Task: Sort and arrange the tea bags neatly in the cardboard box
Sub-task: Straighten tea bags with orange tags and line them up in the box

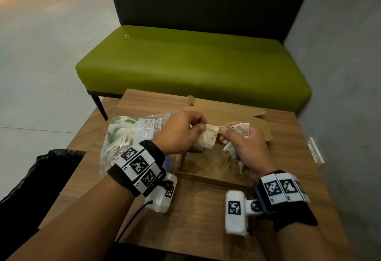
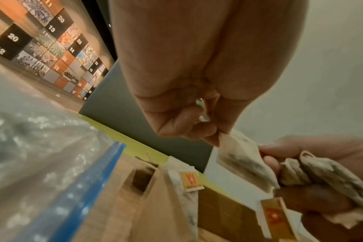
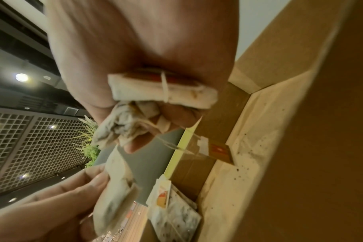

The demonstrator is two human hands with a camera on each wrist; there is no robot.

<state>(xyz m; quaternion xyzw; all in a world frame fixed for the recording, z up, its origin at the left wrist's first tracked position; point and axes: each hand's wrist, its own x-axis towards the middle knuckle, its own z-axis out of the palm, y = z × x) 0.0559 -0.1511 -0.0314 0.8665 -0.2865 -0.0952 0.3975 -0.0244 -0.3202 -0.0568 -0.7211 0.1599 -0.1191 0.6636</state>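
A green padded bench [image 1: 193,62] fills the upper centre of the head view; below it stands a square wooden table [image 1: 198,219]. On the table's left lies a crinkled clear plastic bag [image 1: 123,134] of tea bags, and at centre an open brown cardboard box [image 1: 216,163], placed to receive them. Above the box, the left hand [image 1: 177,132] pinches one white paper tea bag [image 1: 207,139], likely drawing it free, while the right hand [image 1: 245,149] clutches a crumpled bunch of tea bags [image 1: 239,130].
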